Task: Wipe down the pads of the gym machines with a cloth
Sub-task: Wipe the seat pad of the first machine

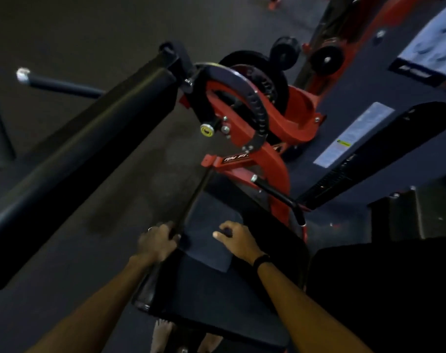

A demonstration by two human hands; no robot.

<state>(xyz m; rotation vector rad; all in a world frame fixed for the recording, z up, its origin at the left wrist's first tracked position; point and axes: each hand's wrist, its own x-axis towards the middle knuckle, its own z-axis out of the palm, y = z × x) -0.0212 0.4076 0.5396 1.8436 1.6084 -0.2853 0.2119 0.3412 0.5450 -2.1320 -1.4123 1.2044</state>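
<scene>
Now spread flat: cloth (208,239) on the seat pad (217,289), toward its far edge, likely laid out for a broad wiping stroke. Right hand (236,240) pressed on the cloth's right side, fingers curled loosely, clamped on nothing. Left hand (157,242) wrapped tight around the handle (191,202) at the pad's left edge, probably for bracing. Beyond, red frame (262,159) and long roller pad (84,149), apparently not yet reached.

left hand (157,241): fingers curled, gripping | right hand (236,239): palm down, fingers bent
</scene>
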